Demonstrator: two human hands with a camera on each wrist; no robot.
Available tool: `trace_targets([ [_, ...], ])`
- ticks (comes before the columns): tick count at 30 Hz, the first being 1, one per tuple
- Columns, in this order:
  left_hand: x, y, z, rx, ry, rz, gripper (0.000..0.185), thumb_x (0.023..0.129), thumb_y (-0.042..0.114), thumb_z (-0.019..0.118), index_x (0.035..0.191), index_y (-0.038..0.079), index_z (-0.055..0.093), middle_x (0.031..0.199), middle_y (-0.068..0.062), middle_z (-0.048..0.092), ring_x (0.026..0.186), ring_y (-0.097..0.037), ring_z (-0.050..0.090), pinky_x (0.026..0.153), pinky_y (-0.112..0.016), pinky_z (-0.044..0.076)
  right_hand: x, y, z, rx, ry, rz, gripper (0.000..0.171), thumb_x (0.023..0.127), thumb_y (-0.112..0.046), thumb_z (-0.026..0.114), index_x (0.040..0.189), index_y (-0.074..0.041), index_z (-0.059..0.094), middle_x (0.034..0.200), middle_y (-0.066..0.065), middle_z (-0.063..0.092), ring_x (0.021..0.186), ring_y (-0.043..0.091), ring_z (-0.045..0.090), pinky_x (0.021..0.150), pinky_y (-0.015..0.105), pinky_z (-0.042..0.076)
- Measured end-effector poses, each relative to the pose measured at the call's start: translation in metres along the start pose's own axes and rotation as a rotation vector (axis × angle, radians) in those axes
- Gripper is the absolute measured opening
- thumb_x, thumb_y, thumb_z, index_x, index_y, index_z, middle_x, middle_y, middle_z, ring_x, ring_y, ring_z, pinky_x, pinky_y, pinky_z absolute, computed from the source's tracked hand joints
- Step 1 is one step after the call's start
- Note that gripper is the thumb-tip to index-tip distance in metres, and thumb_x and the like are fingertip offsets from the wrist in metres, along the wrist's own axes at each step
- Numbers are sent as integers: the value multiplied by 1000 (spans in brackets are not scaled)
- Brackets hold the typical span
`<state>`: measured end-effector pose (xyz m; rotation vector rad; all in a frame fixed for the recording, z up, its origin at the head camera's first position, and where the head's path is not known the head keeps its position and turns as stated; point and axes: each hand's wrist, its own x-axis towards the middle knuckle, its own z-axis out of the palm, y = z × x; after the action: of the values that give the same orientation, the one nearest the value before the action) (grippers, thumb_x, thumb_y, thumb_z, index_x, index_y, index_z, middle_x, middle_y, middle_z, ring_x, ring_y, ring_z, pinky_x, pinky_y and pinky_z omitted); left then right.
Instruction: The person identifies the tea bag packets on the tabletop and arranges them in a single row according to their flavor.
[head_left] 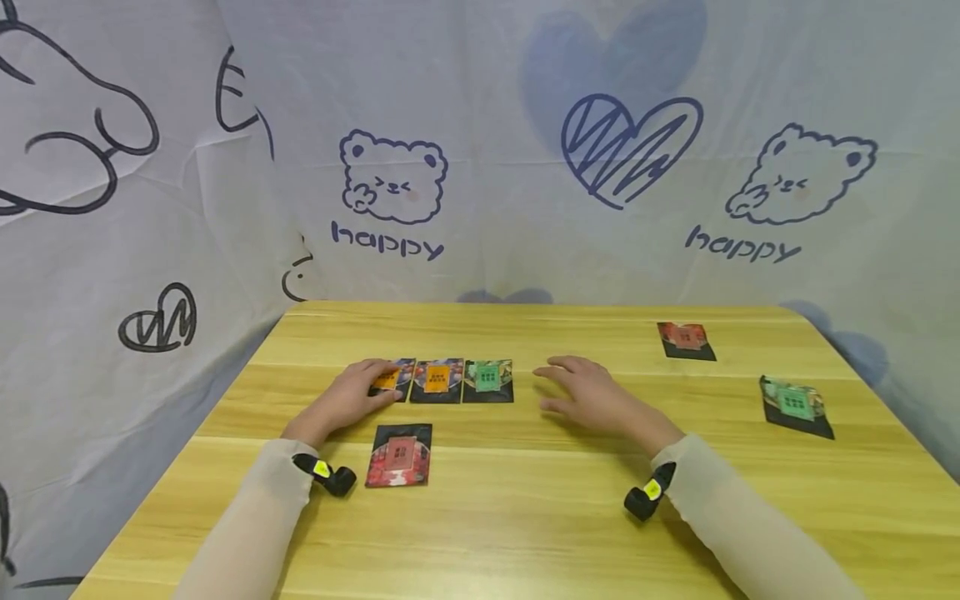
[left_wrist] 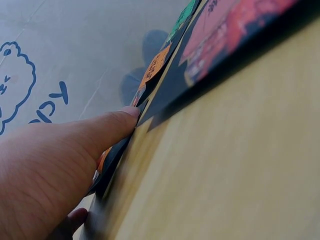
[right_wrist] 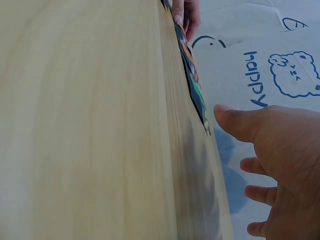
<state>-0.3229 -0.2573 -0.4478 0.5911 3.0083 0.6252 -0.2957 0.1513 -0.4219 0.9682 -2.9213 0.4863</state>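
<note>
We see the left hand (head_left: pixel 351 402) resting flat, fingers straight, on the leftmost orange card (head_left: pixel 393 379) of a three-card row — a second orange card (head_left: pixel 437 380) and a green card (head_left: pixel 488 380) just beyond its fingertips. The right hand (head_left: pixel 592 397) hovers spread, holding nothing, beside the green card.

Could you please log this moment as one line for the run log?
left hand: touches orange card | right hand: open, above table | red card: untouched
</note>
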Motion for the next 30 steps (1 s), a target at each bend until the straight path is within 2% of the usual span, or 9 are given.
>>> trace_targets([
  [13, 0, -1, 0, 1, 13, 22, 60, 97, 43, 61, 145, 10, 47, 146, -21, 43, 134, -42, 36, 108, -60, 30, -29, 19, -9, -32, 9, 52, 63, 95, -42, 63, 147, -13, 46, 151, 21, 37, 137, 44, 32, 107, 67, 23],
  [30, 2, -2, 2, 6, 21, 32, 60, 97, 42, 61, 145, 10, 48, 145, -21, 43, 134, -42, 36, 108, -60, 30, -75, 63, -30, -62, 59, 158, 67, 96, -50, 57, 147, -9, 45, 149, 27, 35, 135, 50, 30, 103, 72, 20],
])
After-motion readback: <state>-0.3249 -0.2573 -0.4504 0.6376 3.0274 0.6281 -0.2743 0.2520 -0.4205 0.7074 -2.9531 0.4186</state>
